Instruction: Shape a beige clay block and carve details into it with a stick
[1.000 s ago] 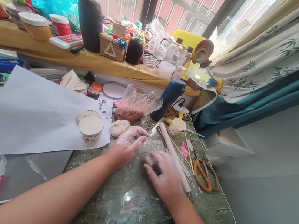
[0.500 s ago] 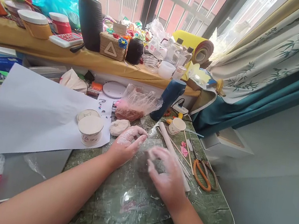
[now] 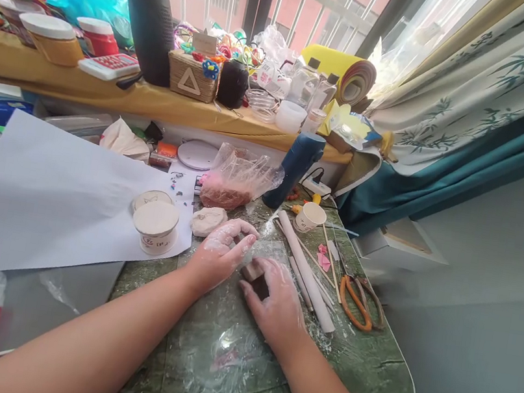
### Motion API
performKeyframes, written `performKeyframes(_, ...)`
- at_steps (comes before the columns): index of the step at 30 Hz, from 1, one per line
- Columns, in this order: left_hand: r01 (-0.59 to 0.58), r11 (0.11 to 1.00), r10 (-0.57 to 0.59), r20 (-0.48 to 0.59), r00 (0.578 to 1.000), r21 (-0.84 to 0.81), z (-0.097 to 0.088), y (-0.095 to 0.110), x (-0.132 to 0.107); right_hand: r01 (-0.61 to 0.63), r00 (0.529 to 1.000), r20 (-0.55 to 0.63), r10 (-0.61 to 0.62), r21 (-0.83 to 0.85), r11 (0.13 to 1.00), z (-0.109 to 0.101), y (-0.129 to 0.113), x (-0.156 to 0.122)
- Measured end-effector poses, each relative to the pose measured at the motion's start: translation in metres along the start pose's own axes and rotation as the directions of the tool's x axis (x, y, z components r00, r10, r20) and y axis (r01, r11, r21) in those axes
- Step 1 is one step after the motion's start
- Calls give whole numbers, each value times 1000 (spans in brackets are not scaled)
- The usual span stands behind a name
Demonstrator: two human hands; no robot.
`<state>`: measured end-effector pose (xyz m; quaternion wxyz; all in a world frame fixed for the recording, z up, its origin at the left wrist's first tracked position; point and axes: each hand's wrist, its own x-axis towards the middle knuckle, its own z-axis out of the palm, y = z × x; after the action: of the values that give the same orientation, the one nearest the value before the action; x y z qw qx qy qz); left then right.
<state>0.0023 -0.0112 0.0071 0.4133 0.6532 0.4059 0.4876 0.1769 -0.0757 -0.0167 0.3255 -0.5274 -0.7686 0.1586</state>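
My right hand (image 3: pixel 276 297), dusted white, is closed over a small dark brownish lump (image 3: pixel 254 272) and presses it on a clear plastic sheet (image 3: pixel 220 341) laid on the green table. Just to the left, my left hand (image 3: pixel 221 253) rests on the sheet with its floury fingers loosely curled and apart, nothing in them. A pale lump of clay (image 3: pixel 208 220) lies right behind the left hand. A long white rolling stick (image 3: pixel 306 270) lies to the right of my right hand.
Two white lidded tubs (image 3: pixel 155 225) stand on a big white paper sheet (image 3: pixel 45 197) at left. A plastic bag with pink stuff (image 3: pixel 237 183), a dark blue bottle (image 3: pixel 295 169), a paper cup (image 3: pixel 310 217) and orange-handled scissors (image 3: pixel 355 299) surround the hands. The shelf behind is crowded.
My right hand slid left and nearer my left hand, closing over the dark lump. The left hand has barely moved.
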Motion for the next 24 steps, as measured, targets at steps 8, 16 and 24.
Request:
performKeyframes(8, 30, 999, -31, 12, 999, 9, -1, -2, 0, 115, 928, -367, -70, 102, 988, -42, -12, 1)
performKeyframes(16, 26, 1000, -26, 11, 1000, -8, 0, -2, 1, -98, 993, -60, 98, -4, 995, -7, 5, -16)
performKeyframes(24, 52, 998, -54, 62, 997, 41, -1, 2, 1, -219, 969, -52, 241, 269, 938, -6, 2, -12)
